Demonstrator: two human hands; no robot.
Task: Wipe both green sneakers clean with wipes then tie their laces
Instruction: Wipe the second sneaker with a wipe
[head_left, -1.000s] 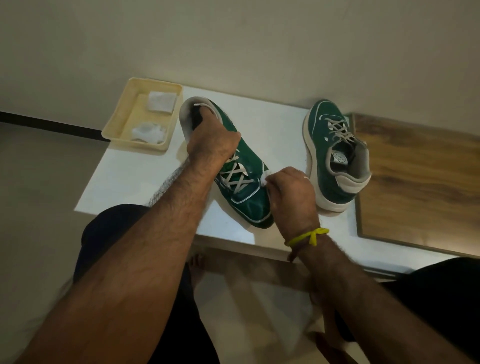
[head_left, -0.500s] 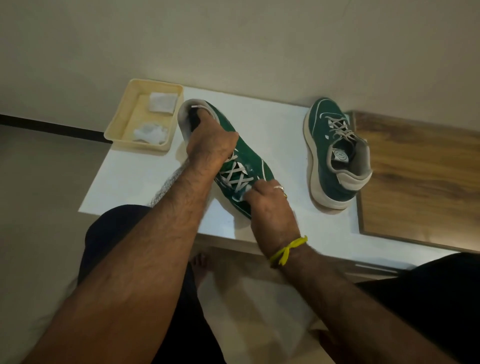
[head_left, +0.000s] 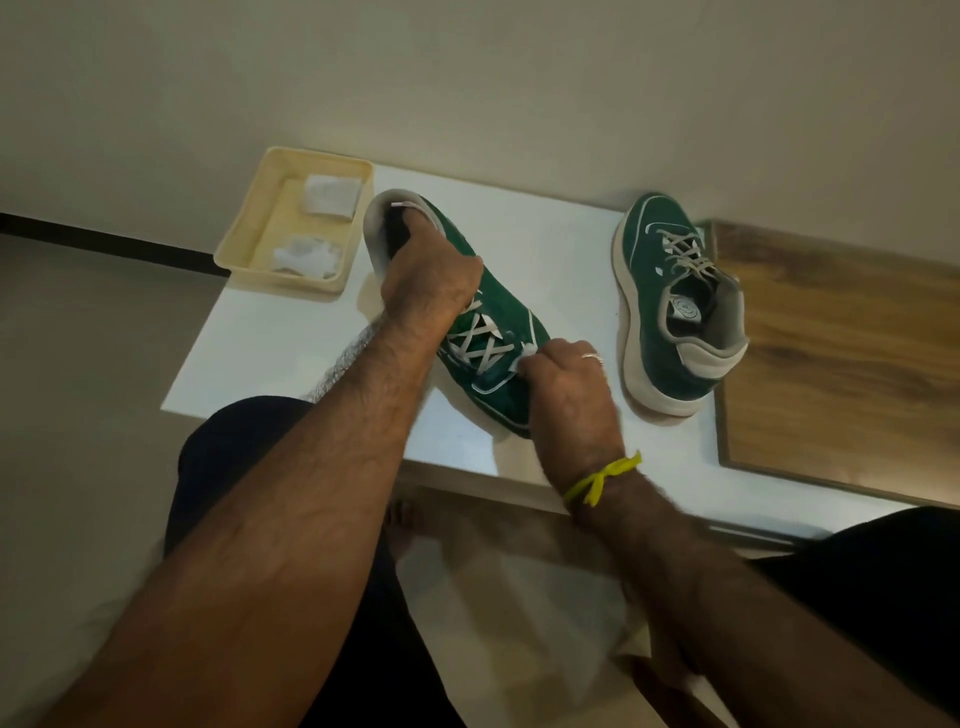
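1. head view shows a white table (head_left: 291, 338) that carries all the things, so both hands can work low and close to the body.
2. near sneaker (head_left: 498, 306) lies in the table's middle; its long axis runs diagonally, heel toward the tray, toe toward the person.
3. second sneaker (head_left: 670, 338) waits well apart on the right, toe pointing away. i judge it is the next one to clean.
4. left hand (head_left: 428, 286) grips the collar, fingers curled into the opening, probably to keep the shoe steady.
5. right hand (head_left: 566, 384) has its fingers curled tight round a wipe (head_left: 524, 356), pressing it beside the laces.
6. tray (head_left: 249, 234) near the heel holds two more wipes.
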